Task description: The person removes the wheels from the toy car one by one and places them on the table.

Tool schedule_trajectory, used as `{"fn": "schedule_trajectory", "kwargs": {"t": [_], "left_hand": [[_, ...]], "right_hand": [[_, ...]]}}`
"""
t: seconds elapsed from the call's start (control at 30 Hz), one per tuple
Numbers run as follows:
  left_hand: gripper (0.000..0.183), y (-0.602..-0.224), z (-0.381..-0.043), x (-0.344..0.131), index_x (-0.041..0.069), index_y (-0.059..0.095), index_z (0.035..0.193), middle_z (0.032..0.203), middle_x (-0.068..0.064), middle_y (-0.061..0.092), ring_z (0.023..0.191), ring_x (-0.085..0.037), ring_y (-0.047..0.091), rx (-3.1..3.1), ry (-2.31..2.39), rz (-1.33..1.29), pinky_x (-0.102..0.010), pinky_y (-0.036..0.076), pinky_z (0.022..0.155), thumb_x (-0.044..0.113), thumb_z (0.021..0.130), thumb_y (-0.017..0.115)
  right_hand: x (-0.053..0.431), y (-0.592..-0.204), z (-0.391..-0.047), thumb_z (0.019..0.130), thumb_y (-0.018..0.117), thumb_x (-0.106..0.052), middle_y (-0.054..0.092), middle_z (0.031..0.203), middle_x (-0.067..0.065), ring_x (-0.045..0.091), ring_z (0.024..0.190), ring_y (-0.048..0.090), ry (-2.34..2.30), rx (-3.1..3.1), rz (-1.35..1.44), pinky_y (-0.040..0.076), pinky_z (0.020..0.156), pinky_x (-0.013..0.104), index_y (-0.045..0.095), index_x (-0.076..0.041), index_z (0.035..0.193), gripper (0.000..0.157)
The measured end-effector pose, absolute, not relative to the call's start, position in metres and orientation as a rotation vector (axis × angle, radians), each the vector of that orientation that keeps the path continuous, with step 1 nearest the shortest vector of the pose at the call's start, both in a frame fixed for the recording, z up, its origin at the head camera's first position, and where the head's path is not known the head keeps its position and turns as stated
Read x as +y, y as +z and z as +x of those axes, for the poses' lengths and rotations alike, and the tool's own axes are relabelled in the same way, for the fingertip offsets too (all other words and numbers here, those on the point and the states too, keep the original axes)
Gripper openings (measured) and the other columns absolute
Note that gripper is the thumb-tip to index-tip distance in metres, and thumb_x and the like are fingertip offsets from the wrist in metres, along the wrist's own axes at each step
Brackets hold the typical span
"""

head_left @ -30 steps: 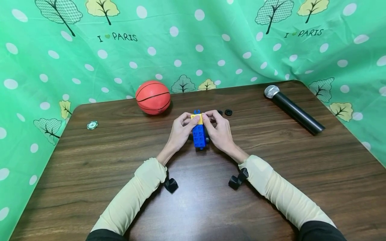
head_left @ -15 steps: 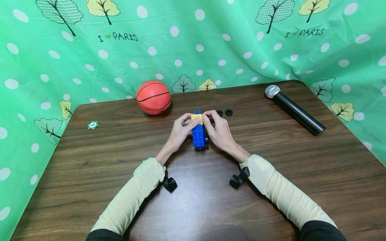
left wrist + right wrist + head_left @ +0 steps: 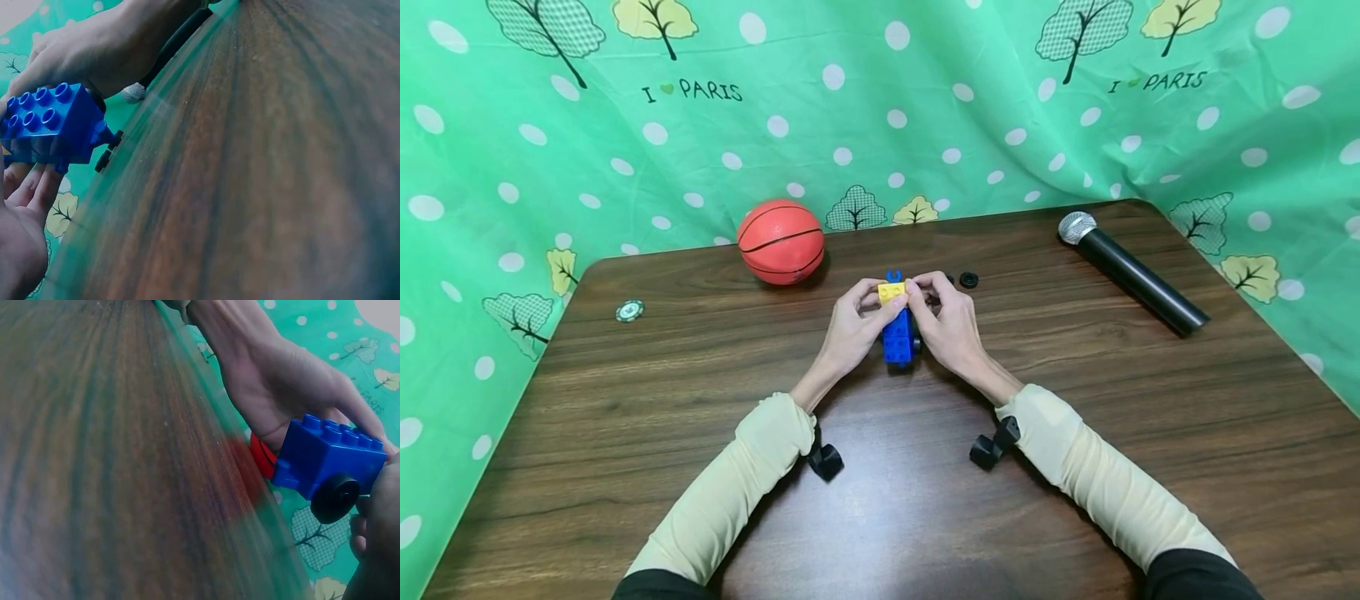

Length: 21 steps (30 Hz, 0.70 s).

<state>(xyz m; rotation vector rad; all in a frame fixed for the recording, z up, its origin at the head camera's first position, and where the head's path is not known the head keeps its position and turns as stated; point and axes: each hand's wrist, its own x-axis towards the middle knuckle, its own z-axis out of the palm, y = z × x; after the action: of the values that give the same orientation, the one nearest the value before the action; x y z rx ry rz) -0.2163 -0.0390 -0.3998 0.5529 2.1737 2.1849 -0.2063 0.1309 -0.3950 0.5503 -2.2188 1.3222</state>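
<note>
Both hands hold a toy-block car between them, over the middle of the table. The car has a blue studded body with black wheels, one wheel showing in the right wrist view. A yellow brick sits at its far end, and a blue hook juts out beyond that. My left hand pinches the far end from the left, its thumb lying across the yellow brick's near edge. From the right, my right hand grips the same end, thumb at the brick's corner. The fingertips underneath are hidden in the head view.
Loose black wheels lie just beyond the right hand, one partly covered by it. A red basketball stands at the back left, and a poker chip lies far left. A black microphone rests at the right. Green cloth hangs behind the table.
The car has tilted slightly, its yellow brick now showing studs. My left thumb has shifted from the top of the yellow brick to its near edge. The right hand has moved slightly away from me.
</note>
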Motion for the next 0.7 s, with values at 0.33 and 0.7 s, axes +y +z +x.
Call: {"fn": "schedule_trajectory", "kwargs": {"t": [0.33, 0.7], "left_hand": [[0.034, -0.401, -0.217, -0.039, -0.005, 0.062, 0.126, 0.107, -0.017, 0.074, 0.097, -0.021, 0.073, 2.137, 2.16, 0.553, -0.029, 0.056, 0.085, 0.017, 0.101, 0.068], [0.03, -0.401, -0.222, -0.047, -0.003, 0.063, 0.119, 0.1, -0.006, 0.073, 0.083, -0.011, 0.062, 2.065, 2.147, 0.563, -0.024, 0.049, 0.073, 0.02, 0.099, 0.065]], "right_hand": [[0.139, -0.399, -0.207, 0.104, 0.057, -0.001, 0.063, 0.087, 0.012, 0.021, 0.075, 0.057, 1.223, -2.247, 0.706, 0.046, 0.066, 0.029, 0.061, 0.004, 0.108, 0.008], [0.136, -0.401, -0.21, 0.103, 0.058, 0.0, 0.059, 0.087, 0.011, 0.019, 0.071, 0.053, 1.157, -2.218, 0.787, 0.042, 0.062, 0.028, 0.061, 0.004, 0.112, 0.01]]}}
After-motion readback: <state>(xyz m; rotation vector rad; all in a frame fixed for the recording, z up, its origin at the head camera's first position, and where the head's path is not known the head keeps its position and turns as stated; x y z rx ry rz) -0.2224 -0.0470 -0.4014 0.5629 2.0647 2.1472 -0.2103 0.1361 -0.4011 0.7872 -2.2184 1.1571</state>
